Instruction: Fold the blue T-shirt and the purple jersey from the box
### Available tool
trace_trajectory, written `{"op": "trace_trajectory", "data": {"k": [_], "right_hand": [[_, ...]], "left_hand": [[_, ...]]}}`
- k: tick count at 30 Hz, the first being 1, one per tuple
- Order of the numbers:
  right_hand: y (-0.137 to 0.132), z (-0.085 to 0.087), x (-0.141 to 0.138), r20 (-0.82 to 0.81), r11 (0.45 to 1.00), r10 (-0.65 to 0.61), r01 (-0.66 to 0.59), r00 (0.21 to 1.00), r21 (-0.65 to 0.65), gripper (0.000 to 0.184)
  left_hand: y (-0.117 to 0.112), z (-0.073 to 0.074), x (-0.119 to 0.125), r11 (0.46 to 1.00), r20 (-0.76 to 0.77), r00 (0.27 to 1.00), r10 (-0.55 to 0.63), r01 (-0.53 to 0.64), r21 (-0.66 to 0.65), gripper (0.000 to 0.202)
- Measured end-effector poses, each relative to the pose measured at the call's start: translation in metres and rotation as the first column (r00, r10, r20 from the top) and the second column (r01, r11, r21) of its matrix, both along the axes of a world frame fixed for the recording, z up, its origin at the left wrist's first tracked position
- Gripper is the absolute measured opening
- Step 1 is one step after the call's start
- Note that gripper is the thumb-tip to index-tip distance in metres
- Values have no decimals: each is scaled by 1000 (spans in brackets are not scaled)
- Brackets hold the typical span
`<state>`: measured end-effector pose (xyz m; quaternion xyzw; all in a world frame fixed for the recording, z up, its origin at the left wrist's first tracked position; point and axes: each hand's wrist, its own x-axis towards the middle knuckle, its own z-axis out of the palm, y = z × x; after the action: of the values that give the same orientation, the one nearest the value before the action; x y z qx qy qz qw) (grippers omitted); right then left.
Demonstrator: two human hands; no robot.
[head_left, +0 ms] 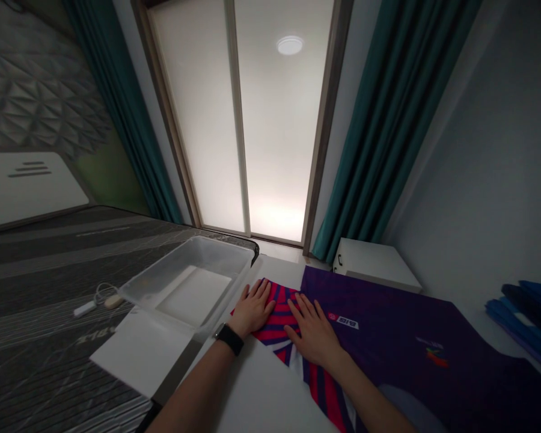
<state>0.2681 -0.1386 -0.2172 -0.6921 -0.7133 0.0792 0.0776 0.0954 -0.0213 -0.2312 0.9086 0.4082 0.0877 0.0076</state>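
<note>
A purple sports shirt (410,355) lies spread on a white surface (261,397), its red, blue and white striped sleeve (279,316) stretched toward the left. My left hand (251,310) lies flat on the sleeve's end, fingers spread and open; a dark watch sits on its wrist. My right hand (313,331) rests flat on the sleeve beside it, fingers apart, nearer the shirt's body. Neither hand holds anything.
A clear plastic bin (234,255) stands just left of my hands, its white lid (139,352) lying in front. A dark mattress (49,270) with a small cable is at left. Blue folded clothes (527,316) lie at far right, a white cabinet (379,264) behind.
</note>
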Motion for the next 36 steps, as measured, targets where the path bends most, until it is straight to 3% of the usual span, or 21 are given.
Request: {"op": "trace_trajectory", "data": {"k": [4, 10, 14, 19, 22, 25, 30, 36], "right_hand": [[0, -1, -1, -12, 1000, 4, -4, 1000, 15, 66], [-17, 13, -11, -60, 1000, 29, -30, 998, -2, 65], [-37, 14, -13, -124, 992, 117, -111, 985, 55, 55], [-49, 16, -6, -181, 974, 157, -122, 971, 192, 45], [-50, 14, 7, -203, 977, 119, -78, 972, 201, 44], [-57, 6, 20, -175, 992, 44, -22, 984, 126, 50], [-76, -6, 32, -74, 999, 34, -32, 997, 30, 61], [-84, -2, 35, -51, 997, 82, -82, 995, 3, 65]], "left_hand": [[1, 5, -4, 999, -32, 998, -47, 48, 8, 54], [-2, 7, -8, 1000, -17, 1000, -17, 17, -19, 53], [-6, 1, -15, 999, 107, 994, 16, -12, -34, 53], [-2, 2, -22, 999, 268, 962, 49, -42, -33, 45], [-5, 7, -20, 1000, 226, 974, -30, 29, 8, 44], [-16, 11, -13, 990, 204, 970, -131, 118, 75, 47], [-32, 2, -3, 962, 105, 956, -273, 273, 18, 60], [-19, 4, -13, 913, 32, 912, -408, 408, -1, 64]]}}
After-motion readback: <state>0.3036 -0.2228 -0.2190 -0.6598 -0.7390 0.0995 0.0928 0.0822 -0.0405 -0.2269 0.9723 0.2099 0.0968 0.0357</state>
